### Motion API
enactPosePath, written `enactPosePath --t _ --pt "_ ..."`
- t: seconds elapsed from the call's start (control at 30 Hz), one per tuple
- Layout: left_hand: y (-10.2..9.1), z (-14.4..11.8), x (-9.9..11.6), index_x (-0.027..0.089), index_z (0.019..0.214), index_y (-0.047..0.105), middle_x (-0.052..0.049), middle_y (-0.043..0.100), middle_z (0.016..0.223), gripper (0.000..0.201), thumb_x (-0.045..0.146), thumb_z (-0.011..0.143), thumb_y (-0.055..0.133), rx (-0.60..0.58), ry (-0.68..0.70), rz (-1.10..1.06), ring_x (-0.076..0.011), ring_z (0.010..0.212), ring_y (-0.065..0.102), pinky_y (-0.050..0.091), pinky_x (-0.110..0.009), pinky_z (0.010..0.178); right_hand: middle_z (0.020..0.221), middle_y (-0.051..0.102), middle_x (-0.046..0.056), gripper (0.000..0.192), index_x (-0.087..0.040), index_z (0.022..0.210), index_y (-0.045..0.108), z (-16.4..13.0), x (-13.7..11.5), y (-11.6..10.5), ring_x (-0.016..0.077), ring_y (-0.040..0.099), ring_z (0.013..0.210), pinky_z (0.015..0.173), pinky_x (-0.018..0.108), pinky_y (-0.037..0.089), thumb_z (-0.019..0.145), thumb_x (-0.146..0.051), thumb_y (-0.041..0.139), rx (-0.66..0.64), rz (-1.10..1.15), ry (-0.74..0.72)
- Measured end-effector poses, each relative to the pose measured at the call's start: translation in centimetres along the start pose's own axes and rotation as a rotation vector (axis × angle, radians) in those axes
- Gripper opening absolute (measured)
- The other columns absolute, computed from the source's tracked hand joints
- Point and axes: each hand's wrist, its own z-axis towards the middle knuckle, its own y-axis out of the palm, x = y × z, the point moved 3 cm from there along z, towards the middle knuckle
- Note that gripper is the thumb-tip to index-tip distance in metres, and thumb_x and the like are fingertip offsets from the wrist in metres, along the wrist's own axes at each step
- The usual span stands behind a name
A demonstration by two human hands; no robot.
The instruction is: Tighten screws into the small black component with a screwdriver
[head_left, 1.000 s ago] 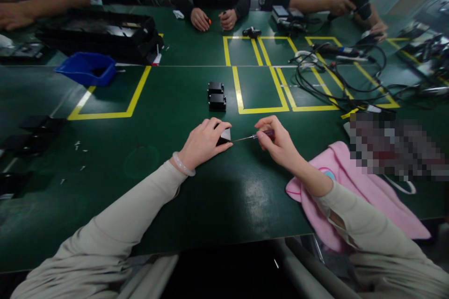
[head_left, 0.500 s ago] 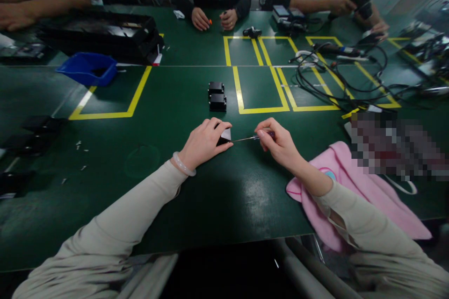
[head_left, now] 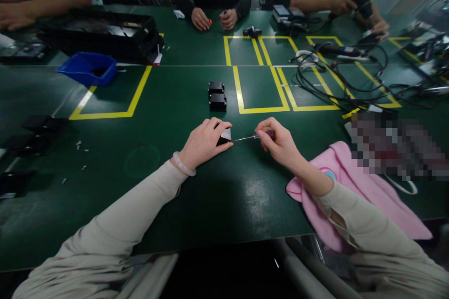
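— Near the middle of the bench [head_left: 168, 103], what do the hands hold?
— Left hand [head_left: 205, 145] is clamped over a small black block [head_left: 224, 136], pressing it to the bench; right hand [head_left: 278, 142] pinches a thin screwdriver [head_left: 254, 137], its tip touching the block's pale face.
— And around them?
— Two black blocks [head_left: 217, 96] stand just beyond, by a yellow line; a pink cloth [head_left: 354, 182] lies at the near right edge; a blue tray [head_left: 87, 68] sits far left; cables [head_left: 336, 79] sprawl far right.

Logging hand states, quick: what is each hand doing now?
Left hand: closed on the small black block.
Right hand: closed on the thin metal-shafted screwdriver.
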Motion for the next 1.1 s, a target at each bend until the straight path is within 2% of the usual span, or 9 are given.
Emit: enactPosePath --t 0.13,0.33,0.5,0.77,0.97,1.1 --pt "0.01 -0.01 -0.02 0.02 0.134 0.055 -0.011 0.063 0.126 0.046 0.045 0.098 0.067 -0.008 -0.003 -0.004 -0.0279 0.109 0.061 0.053 -0.038 0.086 0.075 0.055 -0.004 0.012 -0.023 0.108 0.056 -0.08 0.19 -0.04 0.0105 0.051 0.06 0.056 0.026 0.039 0.102 -0.032 0.061 0.019 0.007 0.001" --pt "0.01 0.02 -0.03 0.022 0.134 0.055 -0.011 0.063 0.126 0.045 0.045 0.097 0.067 -0.003 -0.005 -0.015 -0.0281 0.11 0.061 0.053 -0.038 0.087 0.062 0.05 -0.007 0.025 -0.023 0.095 0.055 0.03 0.18 0.07 0.0088 0.045 0.048 0.05 0.027 0.034 0.105 -0.046 0.056 -0.014 0.016 0.025" --pt "-0.07 0.04 0.05 0.02 0.134 0.055 -0.012 0.063 0.126 0.046 0.045 0.097 0.067 -0.022 -0.012 -0.008 -0.0285 0.111 0.06 0.053 -0.039 0.088 0.075 0.056 -0.005 0.016 -0.023 0.109 0.056 -0.05 0.18 -0.05 0.0099 0.052 0.057 0.055 0.027 0.039 0.104 -0.038 0.06 0.014 0.013 -0.008" --pt "0.09 0.01 0.03 0.02 0.134 0.055 -0.011 0.063 0.126 0.046 0.046 0.098 0.066 -0.014 -0.006 0.009 -0.0282 0.11 0.06 0.053 -0.038 0.087 0.062 0.05 -0.007 0.024 -0.023 0.093 0.055 0.04 0.0 0.03 0.0087 0.046 0.048 0.051 0.027 0.034 0.104 -0.044 0.059 -0.012 0.003 0.027" --pt "0.01 0.01 0.01 0.02 0.134 0.054 -0.012 0.063 0.125 0.046 0.045 0.098 0.067 -0.011 -0.004 -0.004 -0.0281 0.109 0.06 0.053 -0.038 0.087 0.073 0.055 -0.004 0.015 -0.023 0.105 0.056 -0.06 -0.04 -0.06 0.0111 0.051 0.059 0.056 0.027 0.038 0.102 -0.037 0.061 0.028 -0.008 -0.014" --pt "0.04 0.01 -0.03 0.022 0.134 0.054 -0.011 0.063 0.125 0.045 0.045 0.097 0.067 -0.005 -0.006 -0.016 -0.0281 0.109 0.061 0.053 -0.038 0.086 0.066 0.052 -0.006 0.018 -0.024 0.099 0.055 0.01 -0.12 0.01 0.0104 0.048 0.054 0.053 0.027 0.036 0.103 -0.041 0.059 0.007 0.0 0.008"
